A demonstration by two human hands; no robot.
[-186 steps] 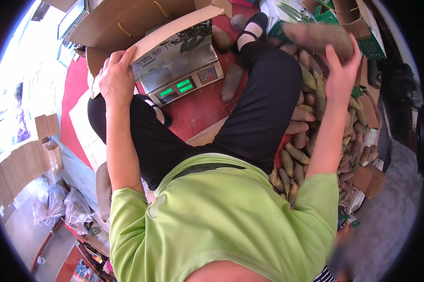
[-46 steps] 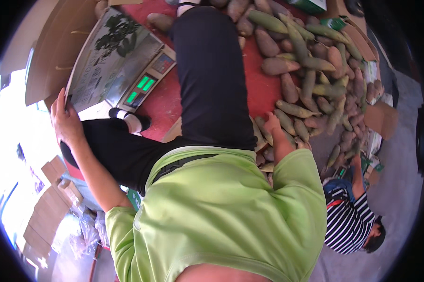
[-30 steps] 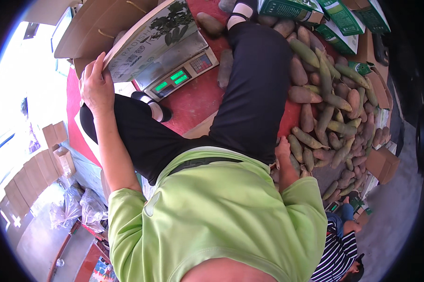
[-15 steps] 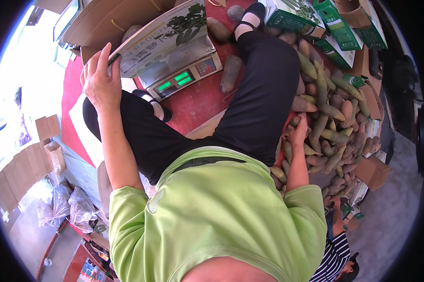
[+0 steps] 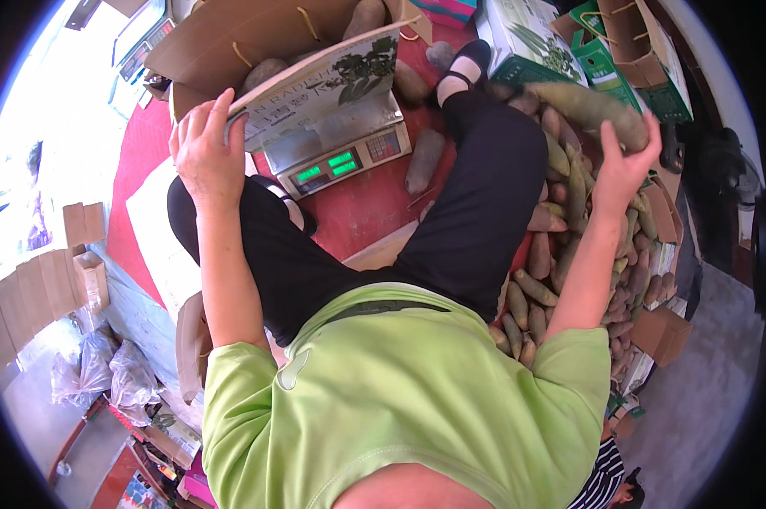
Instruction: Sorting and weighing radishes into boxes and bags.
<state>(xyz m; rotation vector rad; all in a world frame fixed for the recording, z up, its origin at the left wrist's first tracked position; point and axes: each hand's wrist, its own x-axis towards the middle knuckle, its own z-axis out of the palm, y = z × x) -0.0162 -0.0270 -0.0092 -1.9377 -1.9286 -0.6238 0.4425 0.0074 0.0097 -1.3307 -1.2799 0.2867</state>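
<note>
The person sits on a red floor mat (image 5: pixel 374 204) with legs stretched out, and the right hand (image 5: pixel 625 161) is raised, fingers curled around one long brownish-green sweet potato (image 5: pixel 582 106) lifted clear of the heap of sweet potatoes (image 5: pixel 570 246) lying along the right side. The left hand (image 5: pixel 203 157) grips the near edge of a printed cardboard box flap (image 5: pixel 324 81), which leans over the weighing scale (image 5: pixel 341 157) with its green lit display. Behind that flap the brown carton (image 5: pixel 256 34) stands open, with a few tubers showing inside. To my eye the sensible way to carry this through is to keep the flap pinned back with the left hand so the opening stays wide, hold the tuber near its middle so it does not tip, and lay it in lengthwise rather than dropping it, since the skins bruise and the scale sits just beneath. As for packaging: green-and-white printed boxes (image 5: pixel 553 38) are stacked at the far right, with a plain brown paper carrier bag with cord handles (image 5: pixel 633 42) beside them; flattened and small brown cartons (image 5: pixel 56 271) sit at the left, clear plastic bags (image 5: pixel 103 382) nearer, and another small brown box (image 5: pixel 659 335) lies right of the heap.
</note>
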